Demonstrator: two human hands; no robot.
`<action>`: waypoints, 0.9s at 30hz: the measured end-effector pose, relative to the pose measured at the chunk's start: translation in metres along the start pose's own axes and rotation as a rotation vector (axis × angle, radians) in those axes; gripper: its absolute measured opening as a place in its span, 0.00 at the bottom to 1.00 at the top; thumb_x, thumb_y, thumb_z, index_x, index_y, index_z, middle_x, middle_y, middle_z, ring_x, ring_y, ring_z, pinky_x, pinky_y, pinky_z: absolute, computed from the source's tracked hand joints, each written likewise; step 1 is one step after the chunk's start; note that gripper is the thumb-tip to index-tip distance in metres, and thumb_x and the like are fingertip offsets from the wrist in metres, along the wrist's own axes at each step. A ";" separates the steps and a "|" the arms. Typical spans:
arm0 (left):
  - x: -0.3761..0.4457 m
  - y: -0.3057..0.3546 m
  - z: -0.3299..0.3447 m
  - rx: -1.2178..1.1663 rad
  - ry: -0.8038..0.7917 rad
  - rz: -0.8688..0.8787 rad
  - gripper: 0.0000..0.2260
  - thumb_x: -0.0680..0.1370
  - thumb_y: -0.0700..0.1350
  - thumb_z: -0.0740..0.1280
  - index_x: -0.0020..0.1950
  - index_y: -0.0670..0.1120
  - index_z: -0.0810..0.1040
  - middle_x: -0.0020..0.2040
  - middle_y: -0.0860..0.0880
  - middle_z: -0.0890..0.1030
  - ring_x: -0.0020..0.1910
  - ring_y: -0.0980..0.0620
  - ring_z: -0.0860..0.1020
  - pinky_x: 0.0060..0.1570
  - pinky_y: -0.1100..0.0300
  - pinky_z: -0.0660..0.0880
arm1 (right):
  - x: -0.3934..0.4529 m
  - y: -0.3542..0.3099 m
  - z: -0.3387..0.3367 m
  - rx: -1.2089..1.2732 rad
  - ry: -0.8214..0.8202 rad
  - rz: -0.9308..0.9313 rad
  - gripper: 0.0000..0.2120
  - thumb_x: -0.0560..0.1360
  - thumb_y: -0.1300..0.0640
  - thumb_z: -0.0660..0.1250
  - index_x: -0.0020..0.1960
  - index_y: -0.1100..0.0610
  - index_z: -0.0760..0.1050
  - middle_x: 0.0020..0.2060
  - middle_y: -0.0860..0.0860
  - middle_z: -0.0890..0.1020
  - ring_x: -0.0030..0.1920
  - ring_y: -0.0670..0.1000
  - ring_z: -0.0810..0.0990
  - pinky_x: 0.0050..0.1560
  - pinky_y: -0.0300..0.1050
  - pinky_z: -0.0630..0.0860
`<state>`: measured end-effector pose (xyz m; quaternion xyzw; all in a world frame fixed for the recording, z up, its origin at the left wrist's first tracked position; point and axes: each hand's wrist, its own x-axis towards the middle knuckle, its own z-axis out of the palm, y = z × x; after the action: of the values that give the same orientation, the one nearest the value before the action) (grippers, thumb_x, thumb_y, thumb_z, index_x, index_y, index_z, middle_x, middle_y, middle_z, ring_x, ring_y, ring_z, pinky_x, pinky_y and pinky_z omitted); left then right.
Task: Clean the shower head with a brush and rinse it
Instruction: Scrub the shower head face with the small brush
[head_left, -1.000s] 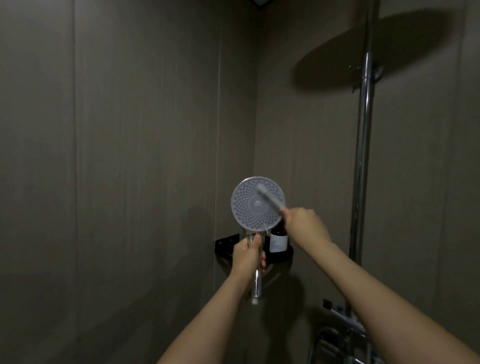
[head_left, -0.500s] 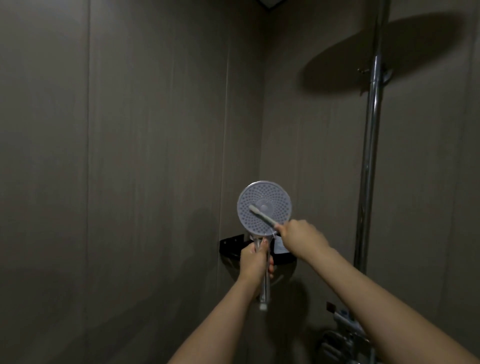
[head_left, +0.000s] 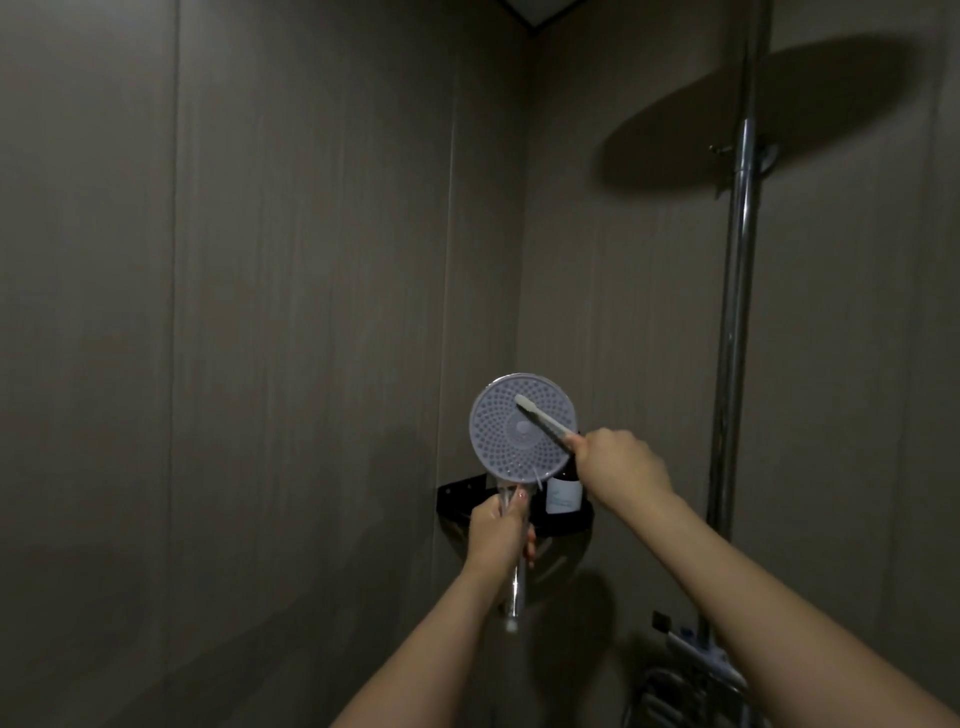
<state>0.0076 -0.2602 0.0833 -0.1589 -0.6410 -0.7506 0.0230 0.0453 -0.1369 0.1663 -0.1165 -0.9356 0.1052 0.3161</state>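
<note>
While our left hand grips the shower head by its handle, our right hand, fist closed around the brush, has swept its bristles back up across the face; scrubbing continues, rinsing remains.

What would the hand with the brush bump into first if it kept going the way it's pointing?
Most likely the shower head. The right hand points up and left along the brush, whose tip already lies on its face. Depth is hard to judge.

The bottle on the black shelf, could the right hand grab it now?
Probably not yet: the right hand grips the brush, and the shower head partly covers the bottle on the shelf.
</note>
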 end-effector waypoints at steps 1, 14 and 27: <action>0.001 0.001 0.000 0.015 0.000 0.011 0.13 0.80 0.45 0.59 0.35 0.44 0.70 0.27 0.46 0.72 0.21 0.54 0.69 0.22 0.64 0.68 | 0.001 0.000 -0.001 -0.003 0.005 -0.005 0.21 0.78 0.43 0.52 0.42 0.56 0.75 0.29 0.50 0.68 0.30 0.52 0.68 0.29 0.43 0.63; 0.013 0.014 -0.008 0.081 -0.018 0.107 0.16 0.79 0.46 0.62 0.31 0.45 0.68 0.23 0.48 0.71 0.19 0.55 0.69 0.21 0.65 0.66 | 0.005 0.007 -0.017 -0.130 0.087 -0.058 0.22 0.78 0.43 0.51 0.47 0.58 0.77 0.46 0.58 0.80 0.44 0.59 0.78 0.38 0.45 0.67; 0.016 0.044 -0.021 0.090 -0.053 0.203 0.14 0.79 0.46 0.61 0.34 0.45 0.67 0.25 0.47 0.71 0.19 0.55 0.69 0.20 0.65 0.67 | 0.005 -0.004 -0.040 -0.053 0.226 -0.075 0.23 0.79 0.44 0.50 0.43 0.57 0.77 0.41 0.58 0.81 0.33 0.54 0.68 0.30 0.43 0.62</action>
<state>-0.0011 -0.2859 0.1272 -0.2416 -0.6552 -0.7103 0.0889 0.0653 -0.1339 0.2016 -0.1009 -0.9003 0.0548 0.4199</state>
